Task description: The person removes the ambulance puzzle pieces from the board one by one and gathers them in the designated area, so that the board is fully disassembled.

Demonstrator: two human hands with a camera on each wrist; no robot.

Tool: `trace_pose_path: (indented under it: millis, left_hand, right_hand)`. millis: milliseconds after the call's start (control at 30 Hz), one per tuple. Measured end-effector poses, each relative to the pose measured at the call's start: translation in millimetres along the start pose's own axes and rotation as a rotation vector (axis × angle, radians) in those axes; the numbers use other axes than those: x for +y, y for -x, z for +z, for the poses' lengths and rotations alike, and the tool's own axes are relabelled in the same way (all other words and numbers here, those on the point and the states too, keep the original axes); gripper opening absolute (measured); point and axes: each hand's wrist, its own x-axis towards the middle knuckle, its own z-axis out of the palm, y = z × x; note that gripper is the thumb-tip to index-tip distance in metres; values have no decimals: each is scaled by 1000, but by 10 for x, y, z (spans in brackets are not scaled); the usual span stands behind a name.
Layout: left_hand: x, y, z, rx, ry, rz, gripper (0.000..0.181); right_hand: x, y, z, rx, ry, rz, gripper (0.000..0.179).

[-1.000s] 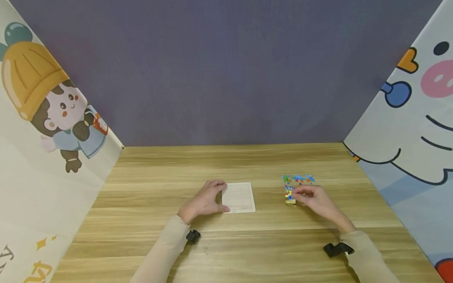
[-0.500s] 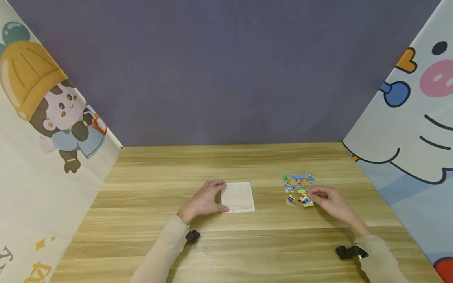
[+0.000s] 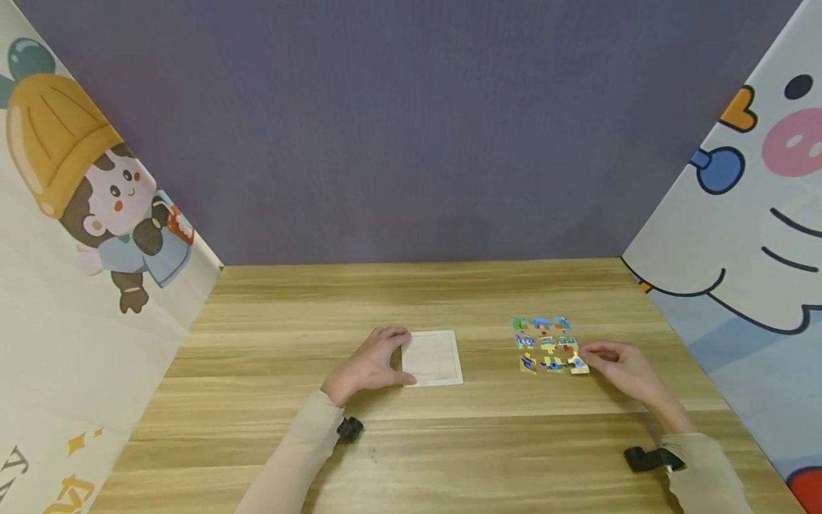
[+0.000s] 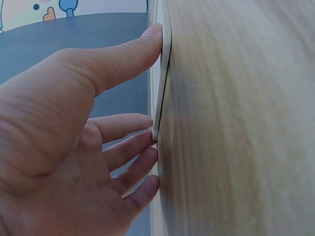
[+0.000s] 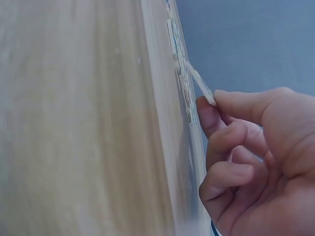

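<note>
My left hand (image 3: pixel 370 360) spans the left side of a pale square puzzle tray (image 3: pixel 432 358). Its thumb rests on the near corner and its fingers touch around the far corner, as the left wrist view also shows. My right hand (image 3: pixel 619 368) pinches a thin yellow and blue puzzle piece (image 5: pixel 202 84) between thumb and index finger. That piece is tilted, its far end close over the other pieces. Several colourful jigsaw pieces (image 3: pixel 526 341) lie in loose rows just left of the right hand.
The wooden table (image 3: pixel 385 457) meets a dark grey-blue panel (image 3: pixel 417 143) along its far edge. Cartoon-printed walls stand at both sides, a figure in a yellow hat (image 3: pixel 61 143) on the left one. A black camera mount (image 3: pixel 349 429) sits at the left wrist.
My right hand has moved right along the near row of pieces, carrying the pinched piece and uncovering the pieces to its left. My left hand and the tray have stayed put.
</note>
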Motion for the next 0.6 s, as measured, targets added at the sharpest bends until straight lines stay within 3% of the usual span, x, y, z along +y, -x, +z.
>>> trace_pose_path:
  millis: [200, 600]
  left_hand:
    - [4, 2, -2, -2, -2, -5, 87]
    - [2, -15, 8, -1, -8, -9, 87]
  right_hand:
    - [-16, 7, 1, -18, -19, 31, 45]
    - [-11, 7, -27, 21, 85, -2, 39]
